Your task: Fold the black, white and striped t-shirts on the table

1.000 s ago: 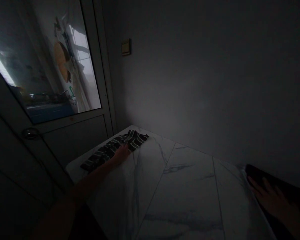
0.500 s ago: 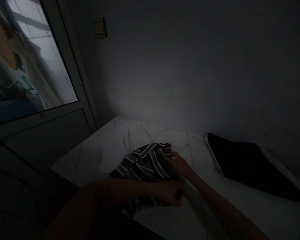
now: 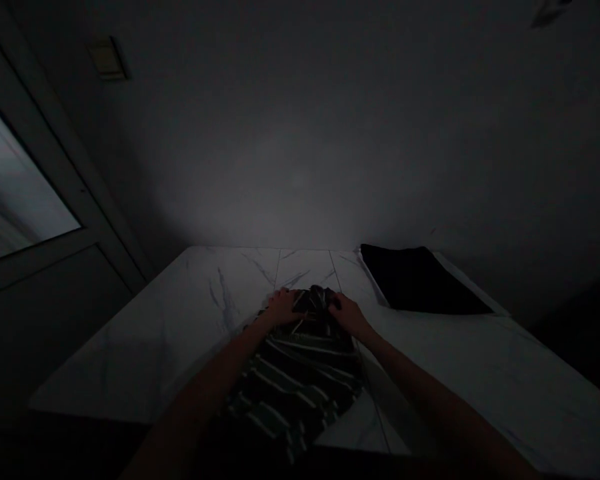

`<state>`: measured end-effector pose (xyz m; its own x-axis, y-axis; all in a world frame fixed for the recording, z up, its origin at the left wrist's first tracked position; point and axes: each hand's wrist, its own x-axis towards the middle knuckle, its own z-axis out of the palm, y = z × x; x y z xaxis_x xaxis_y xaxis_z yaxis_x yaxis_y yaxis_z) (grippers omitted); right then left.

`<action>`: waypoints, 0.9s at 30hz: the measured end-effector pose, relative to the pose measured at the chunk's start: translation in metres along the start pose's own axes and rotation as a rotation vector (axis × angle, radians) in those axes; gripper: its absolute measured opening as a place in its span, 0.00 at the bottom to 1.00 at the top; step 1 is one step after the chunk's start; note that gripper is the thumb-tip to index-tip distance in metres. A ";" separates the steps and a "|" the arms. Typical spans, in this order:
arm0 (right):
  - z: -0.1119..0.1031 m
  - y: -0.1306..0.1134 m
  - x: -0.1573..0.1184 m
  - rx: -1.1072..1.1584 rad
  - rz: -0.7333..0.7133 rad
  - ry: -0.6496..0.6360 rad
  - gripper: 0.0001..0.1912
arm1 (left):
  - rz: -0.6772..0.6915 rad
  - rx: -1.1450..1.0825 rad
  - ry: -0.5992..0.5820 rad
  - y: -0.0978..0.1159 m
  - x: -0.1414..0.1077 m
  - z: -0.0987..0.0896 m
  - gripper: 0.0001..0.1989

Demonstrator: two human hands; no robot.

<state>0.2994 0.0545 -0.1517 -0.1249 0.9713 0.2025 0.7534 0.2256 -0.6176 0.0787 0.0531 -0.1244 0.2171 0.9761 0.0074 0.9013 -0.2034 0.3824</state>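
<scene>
A dark shirt-like cloth with pale stripes [image 3: 295,380] lies lengthwise on a white marble-patterned table top [image 3: 170,353], its far end bunched up. My left hand [image 3: 283,307] grips the left side of that bunched end. My right hand [image 3: 350,317] pinches its right side, a short gap from the left hand. The near part of the cloth runs towards me and into shadow, so its lower end is hidden.
A flat black item [image 3: 420,280] lies on a pale raised edge at the far right of the table. A wall rises behind the table, with a small wall switch [image 3: 107,59] high up. A glazed door [image 3: 15,187] stands at the left.
The striped cloth has moved from the far left of the table to in front of me. My right hand has left the black item, and both hands now grip the cloth's far end.
</scene>
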 end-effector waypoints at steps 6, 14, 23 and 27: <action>-0.052 0.051 0.015 -0.013 0.160 0.190 0.13 | -0.010 -0.074 0.030 -0.015 0.004 0.006 0.11; -0.076 0.077 -0.001 -0.168 0.275 0.244 0.14 | -0.112 -0.417 0.163 -0.066 0.016 -0.014 0.03; 0.001 0.010 0.078 -0.240 0.041 -0.011 0.16 | -0.083 -0.819 0.383 -0.071 0.023 -0.048 0.11; 0.021 0.005 0.090 -0.300 0.084 -0.021 0.20 | -0.195 -0.808 0.561 -0.118 0.004 -0.088 0.14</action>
<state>0.2789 0.1451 -0.1524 -0.0647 0.9877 0.1425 0.9181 0.1149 -0.3794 -0.0601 0.0883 -0.0880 -0.3032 0.9241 0.2325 0.3318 -0.1263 0.9349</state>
